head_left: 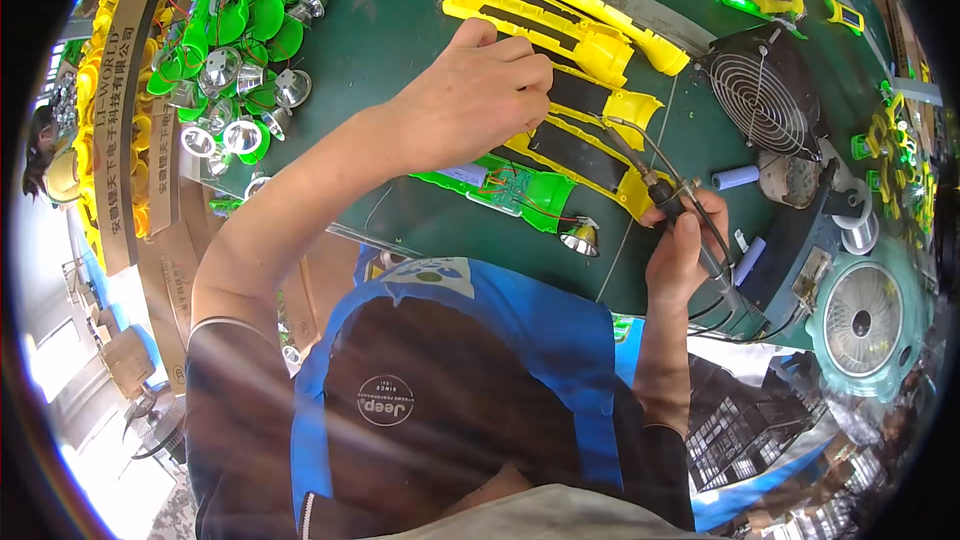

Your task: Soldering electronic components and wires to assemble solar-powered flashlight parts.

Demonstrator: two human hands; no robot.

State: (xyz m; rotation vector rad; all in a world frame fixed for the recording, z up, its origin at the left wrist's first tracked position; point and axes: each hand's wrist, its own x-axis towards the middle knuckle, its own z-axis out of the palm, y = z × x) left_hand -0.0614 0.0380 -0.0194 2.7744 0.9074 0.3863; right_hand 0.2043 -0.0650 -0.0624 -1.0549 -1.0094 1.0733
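My left hand [478, 95] is over the yellow flashlight housing halves with its fingers bent together. Whatever may be between those fingertips is hidden. In my right hand [684, 245] is a soldering iron [662, 192] with a thin metal tube along it, its tip end pointing up and left over a yellow housing half [590, 157] with a black strip inside. More yellow halves [540, 28] lie side by side beyond. Nearer me, a green housing half [535, 192] holds a circuit board and wires, and a silver reflector [580, 237] sits by its end.
Green housings with silver reflectors [240, 70] are heaped at the left, beside a cardboard box [130, 130] of yellow parts. A black caged fan [762, 90], purple cylindrical cells [736, 177] and a pale green fan [862, 325] stand or lie at the right.
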